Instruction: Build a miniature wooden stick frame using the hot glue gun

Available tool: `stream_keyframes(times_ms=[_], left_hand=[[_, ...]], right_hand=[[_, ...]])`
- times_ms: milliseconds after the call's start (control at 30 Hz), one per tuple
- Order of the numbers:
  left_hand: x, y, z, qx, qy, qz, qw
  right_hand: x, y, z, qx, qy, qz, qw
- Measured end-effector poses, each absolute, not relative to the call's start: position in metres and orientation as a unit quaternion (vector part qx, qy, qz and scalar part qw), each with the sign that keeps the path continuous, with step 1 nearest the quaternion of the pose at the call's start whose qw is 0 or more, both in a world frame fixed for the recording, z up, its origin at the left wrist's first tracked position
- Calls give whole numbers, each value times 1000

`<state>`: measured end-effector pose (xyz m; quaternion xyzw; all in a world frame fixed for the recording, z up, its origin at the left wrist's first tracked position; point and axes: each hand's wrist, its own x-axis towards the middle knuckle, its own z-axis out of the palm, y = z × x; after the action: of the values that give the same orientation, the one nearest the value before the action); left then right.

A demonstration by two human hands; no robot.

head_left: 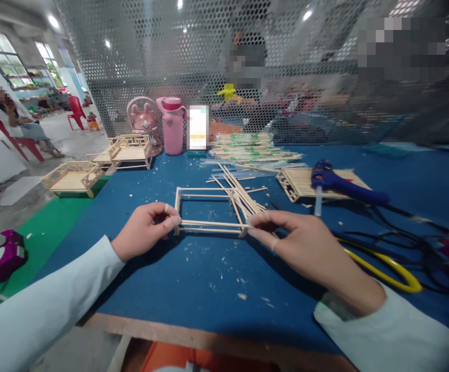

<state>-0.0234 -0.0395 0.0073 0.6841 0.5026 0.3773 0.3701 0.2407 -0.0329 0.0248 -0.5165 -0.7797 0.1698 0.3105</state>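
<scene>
A rectangular frame of thin wooden sticks (207, 224) stands on the blue table mat (193, 279) in front of me. My left hand (144, 230) pinches the frame's near left corner with closed fingers. My right hand (305, 243) pinches the near right corner, fingers pressed together. A loose bundle of sticks (240, 194) leans across the frame's right side.
A blue glue gun (340, 185) lies on a flat stick panel (305, 182) at right, beside black cables and yellow-handled scissors (390, 266). A stick pile (251, 147), pink bottle (173, 125) and pink fan (142, 118) stand behind. Finished stick models (75, 177) sit left. A person sits far left.
</scene>
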Motion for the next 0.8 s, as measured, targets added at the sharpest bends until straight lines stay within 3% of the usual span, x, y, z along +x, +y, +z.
stream_keyframes(times_ms=[800], left_hand=[[-30, -38, 4, 722, 512, 351, 304]], right_hand=[[243, -30, 21, -518, -779, 168, 312]])
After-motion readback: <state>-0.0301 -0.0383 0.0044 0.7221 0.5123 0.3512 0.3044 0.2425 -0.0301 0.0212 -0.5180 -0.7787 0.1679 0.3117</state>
